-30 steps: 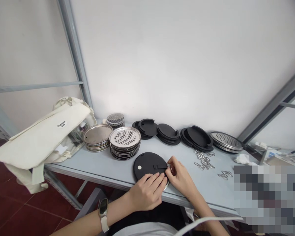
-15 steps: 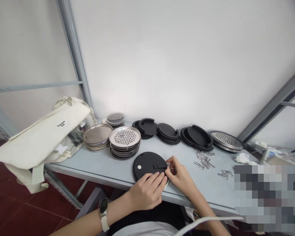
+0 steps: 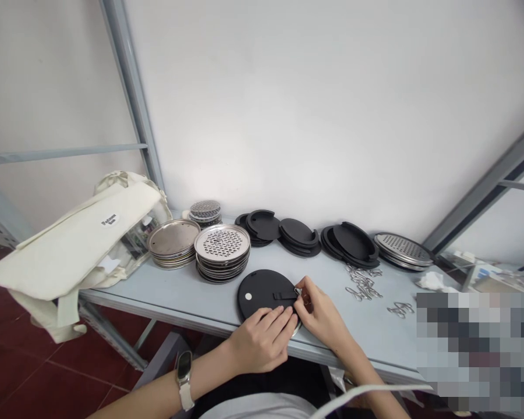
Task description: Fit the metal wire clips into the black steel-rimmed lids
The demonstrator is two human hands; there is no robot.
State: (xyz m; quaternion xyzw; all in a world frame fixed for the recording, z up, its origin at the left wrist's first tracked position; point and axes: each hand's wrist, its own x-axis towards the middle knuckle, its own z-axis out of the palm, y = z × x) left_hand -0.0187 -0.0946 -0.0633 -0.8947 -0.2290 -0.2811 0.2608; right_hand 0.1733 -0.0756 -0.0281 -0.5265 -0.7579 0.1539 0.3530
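A round black disc [image 3: 262, 285] with a white dot and a small slotted tab on its face lies at the table's front edge. A sliver of silver rim shows at its near right side. My left hand [image 3: 262, 340] rests across the near part of the disc, fingers together and pressing on it; its thumb is hidden. At the disc's right edge my right hand [image 3: 317, 308] pinches a small bent wire clip [image 3: 297, 291] between thumb and fingertips, beside the end of the tab. Much of the clip is covered by the fingers.
Loose wire clips [image 3: 362, 285] lie to the right. Behind are perforated metal grater discs [image 3: 222, 243], plain metal discs [image 3: 173, 237], black plastic discs [image 3: 299, 233], and more graters [image 3: 404, 249]. A cream bag [image 3: 78, 238] sits left on the table [image 3: 174, 299].
The right fingertips have shifted very slightly at the clip. The disc and left hand stay almost unmoved.
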